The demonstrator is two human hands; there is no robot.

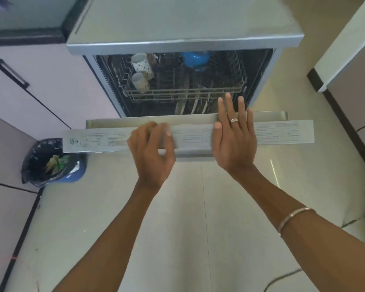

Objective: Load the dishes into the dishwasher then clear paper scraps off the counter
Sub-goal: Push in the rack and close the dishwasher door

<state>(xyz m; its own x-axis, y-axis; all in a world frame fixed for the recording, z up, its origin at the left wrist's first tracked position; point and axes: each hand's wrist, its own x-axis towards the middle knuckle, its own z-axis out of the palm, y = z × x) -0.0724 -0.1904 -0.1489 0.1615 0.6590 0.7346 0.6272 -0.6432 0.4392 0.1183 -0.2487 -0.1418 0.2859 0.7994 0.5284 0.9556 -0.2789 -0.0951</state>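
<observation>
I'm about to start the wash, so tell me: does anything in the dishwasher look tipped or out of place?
Nothing stands out. Two patterned cups and a blue bowl sit in the upper rack; both hands are at the door's top edge.

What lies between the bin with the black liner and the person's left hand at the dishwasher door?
In the head view, only the grey dishwasher door's top edge and bare pale floor tile separate the black-lined blue bin from the left hand.

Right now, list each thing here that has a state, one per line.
Dishwasher door: partly open, tilted.
Upper rack: inside, loaded.
Two cups: lying in rack.
Blue dish: in rack.
Left hand: loosely curled at door edge.
Right hand: flat on door.
Bin: lined, holding scraps.
</observation>
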